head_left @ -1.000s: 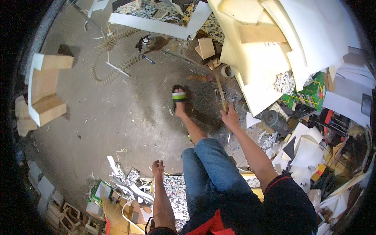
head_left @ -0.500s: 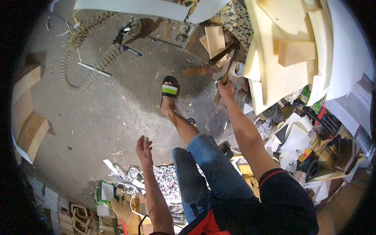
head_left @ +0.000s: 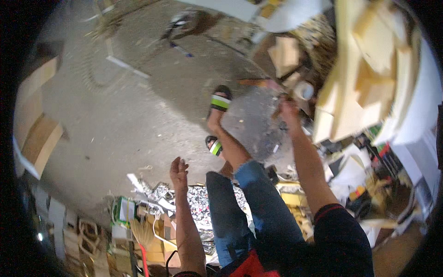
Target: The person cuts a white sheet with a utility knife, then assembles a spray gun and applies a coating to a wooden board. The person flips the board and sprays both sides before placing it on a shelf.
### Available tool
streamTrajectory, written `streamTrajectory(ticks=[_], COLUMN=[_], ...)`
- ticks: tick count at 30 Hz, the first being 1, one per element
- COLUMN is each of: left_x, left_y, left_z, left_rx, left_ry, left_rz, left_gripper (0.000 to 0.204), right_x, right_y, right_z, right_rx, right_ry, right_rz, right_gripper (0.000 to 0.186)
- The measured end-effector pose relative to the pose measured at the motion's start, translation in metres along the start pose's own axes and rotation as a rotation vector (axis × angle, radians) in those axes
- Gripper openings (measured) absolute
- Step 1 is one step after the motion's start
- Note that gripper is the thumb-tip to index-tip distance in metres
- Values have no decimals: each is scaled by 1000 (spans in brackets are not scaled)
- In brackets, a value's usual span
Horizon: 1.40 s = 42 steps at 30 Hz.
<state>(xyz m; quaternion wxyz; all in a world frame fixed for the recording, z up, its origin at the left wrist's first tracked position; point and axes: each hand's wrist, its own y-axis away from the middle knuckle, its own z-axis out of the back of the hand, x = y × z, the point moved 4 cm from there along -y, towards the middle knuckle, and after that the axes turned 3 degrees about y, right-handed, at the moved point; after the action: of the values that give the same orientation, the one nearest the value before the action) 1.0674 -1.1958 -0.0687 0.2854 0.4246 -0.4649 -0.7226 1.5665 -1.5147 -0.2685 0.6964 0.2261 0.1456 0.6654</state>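
Observation:
My left hand (head_left: 179,173) hangs above the concrete floor, fingers loosely spread, with nothing in it. Farther forward on the right, my right hand (head_left: 289,113) is smeared by motion. Its fingers do not show clearly, and I cannot make out whether anything is in them. Just beyond it stands a white tape roll (head_left: 304,90), with cream foam blocks (head_left: 284,54) farther back. A stack of curved yellowish foam pieces (head_left: 346,87) rises to the right of this hand.
Coiled air hose (head_left: 99,30), a white stick (head_left: 127,67) and a blue pen (head_left: 181,49) lie on the floor far left. Foam scraps (head_left: 353,159) and clutter crowd the right. Speckled foam (head_left: 191,207) is by my legs; a broom (head_left: 144,233) stands lower left.
The view has shifted, so the floor items sit farther right in it. A long dark blade that showed at my right hand is no longer distinct. My second sandal has come into sight.

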Motion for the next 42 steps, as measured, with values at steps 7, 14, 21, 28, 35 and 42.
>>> streamTrajectory(ticks=[7, 14, 21, 28, 35, 42], left_x=[-19, -85, -243, -363, -347, -311], left_y=[-58, -171, -279, -263, -295, -210], left_z=[37, 51, -20, -135, -167, -67], left_rx=[-135, -123, 57, 95, 241, 335], left_ry=[-123, -408, -387, -643, -870, -879], left_rz=[-36, -325, -488, -1385, -1151, -1363], left_gripper=[52, 50, 53, 65, 32, 47], right_x=[22, 159, 319, 459, 459, 366], right_y=[-73, 64, 152, 107, 84, 156], right_z=[11, 51, -83, -238, -274, -229], right_rx=[127, -148, 298, -25, 61, 318], right_ry=[132, 186, -81, 133, 38, -383], right_rz=[-45, 241, 441, 754, 546, 264], right_gripper=[41, 34, 24, 40, 35, 25])
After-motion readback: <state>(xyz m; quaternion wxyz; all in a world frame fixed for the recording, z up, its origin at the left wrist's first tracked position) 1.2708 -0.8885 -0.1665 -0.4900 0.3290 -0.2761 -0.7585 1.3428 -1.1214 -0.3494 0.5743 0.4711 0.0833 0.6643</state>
